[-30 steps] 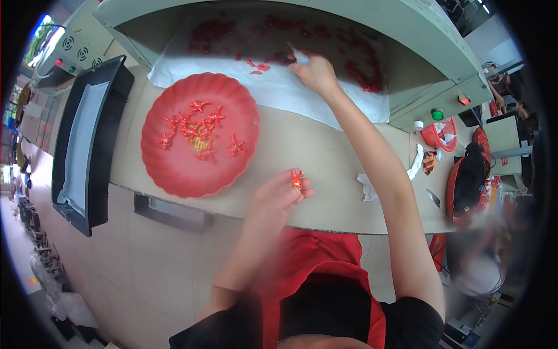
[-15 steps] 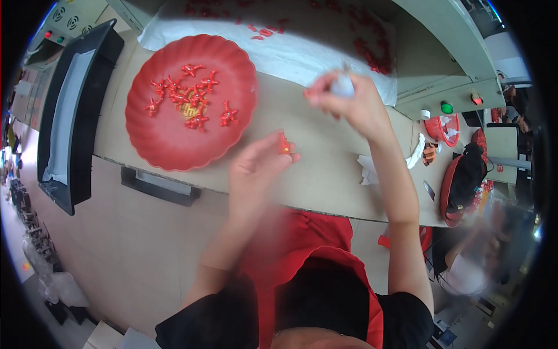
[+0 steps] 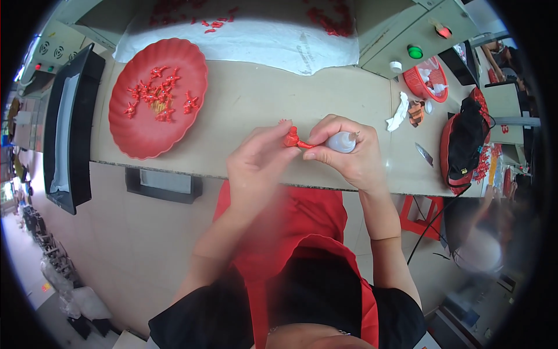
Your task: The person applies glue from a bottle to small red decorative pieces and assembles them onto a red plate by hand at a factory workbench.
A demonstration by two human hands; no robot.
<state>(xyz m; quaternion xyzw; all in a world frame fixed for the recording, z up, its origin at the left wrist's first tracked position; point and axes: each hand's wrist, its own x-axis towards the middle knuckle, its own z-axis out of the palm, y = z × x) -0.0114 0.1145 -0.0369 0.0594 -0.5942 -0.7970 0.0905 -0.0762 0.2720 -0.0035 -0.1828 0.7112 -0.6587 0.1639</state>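
Note:
My left hand (image 3: 251, 163) pinches a small glossy red figurine (image 3: 292, 137) between thumb and fingers, above the near part of the worktop. Close against it, my right hand (image 3: 366, 157) grips a small translucent white squeeze bottle (image 3: 340, 142) in its palm. The thumb and forefinger of that hand also pinch a thin red piece (image 3: 307, 146), which meets the figurine; whether the two are joined, I cannot tell. To the left, a red scalloped plate (image 3: 136, 136) carries several similar red figurines (image 3: 157, 90) with limbs sticking out.
Loose red pieces (image 3: 216, 24) lie on a white cloth (image 3: 244, 49) under the grey-green housing at the back. At right are a red basket (image 3: 415, 87) of bottles, crumpled tissue (image 3: 398, 113), a blade (image 3: 424, 154) and a black-and-red bag (image 3: 465, 139). A black tray (image 3: 81, 128) stands far left.
My right hand has come down and toward my left hand, bringing the bottle and a red piece to the figurine. The whole view has shifted somewhat.

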